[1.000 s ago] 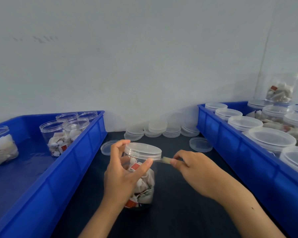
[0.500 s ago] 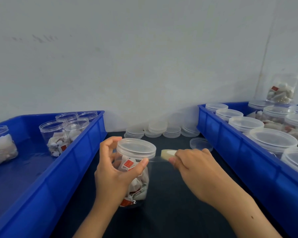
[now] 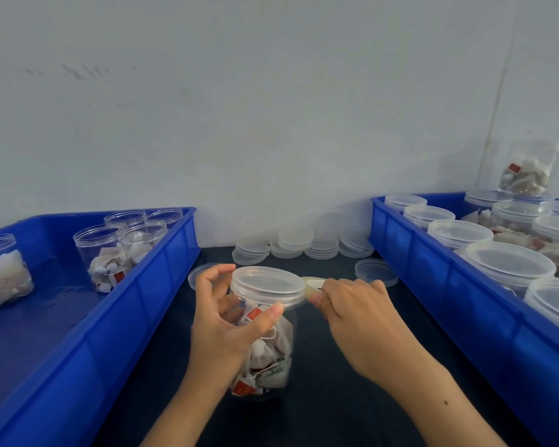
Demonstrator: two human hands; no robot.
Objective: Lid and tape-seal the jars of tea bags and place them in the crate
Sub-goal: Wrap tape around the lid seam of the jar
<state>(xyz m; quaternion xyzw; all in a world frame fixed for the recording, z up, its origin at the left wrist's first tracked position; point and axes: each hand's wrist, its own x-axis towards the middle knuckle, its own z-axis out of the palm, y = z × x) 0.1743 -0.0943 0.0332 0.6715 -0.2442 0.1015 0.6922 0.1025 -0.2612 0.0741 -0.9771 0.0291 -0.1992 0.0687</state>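
Note:
A clear plastic jar (image 3: pixel 268 353) full of tea bags stands on the dark table in the middle, with a translucent lid (image 3: pixel 268 284) on it. My left hand (image 3: pixel 226 321) grips the jar just under the lid, thumb pressed on the front rim. My right hand (image 3: pixel 355 317) holds a small roll of clear tape (image 3: pixel 313 284) tight against the lid's right edge. The blue crate (image 3: pixel 439 285) on the right holds several lidded jars (image 3: pixel 510 266).
A blue crate (image 3: pixel 78 343) on the left holds several open jars of tea bags (image 3: pixel 110 256). Stacks of spare lids (image 3: pixel 294 245) line the wall behind the jar, and loose lids (image 3: pixel 376 272) lie on the table. One jar (image 3: pixel 526 172) stands on top of others at far right.
The right hand has brought the tape roll in from a gap to right against the lid's edge, shortening the stretched tape. The left hand keeps its hold; its thumb sits on the rim.

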